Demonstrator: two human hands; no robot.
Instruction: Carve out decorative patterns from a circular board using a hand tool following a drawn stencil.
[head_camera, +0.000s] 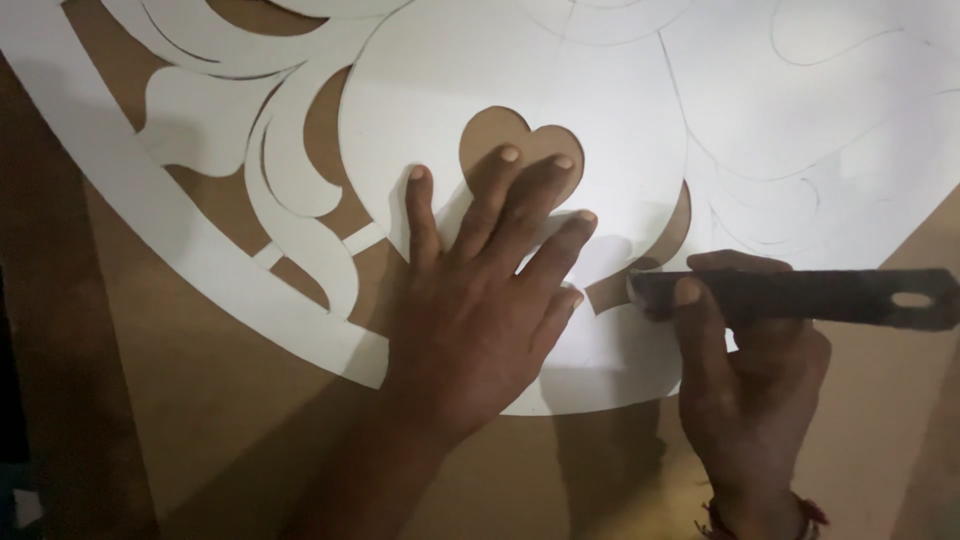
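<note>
Two hands show: the left hand (480, 290) at the centre of the frame and the right hand (745, 390) at the lower right. There is one dark flat tool (800, 296) at the right, one large white cut-out sheet (620, 120) across the top, and one brown board (200, 400) under it. One heart-shaped hole (495, 130) lies at upper centre. One red wristband (805, 512) sits at the bottom right.

1. My left hand (480, 300) lies flat on the cut paper sheet (620, 110), which lies on the board (200, 400).
2. My right hand (745, 370), to its right, holds the blade tool (800, 297) at the sheet's cutout edge.
</note>
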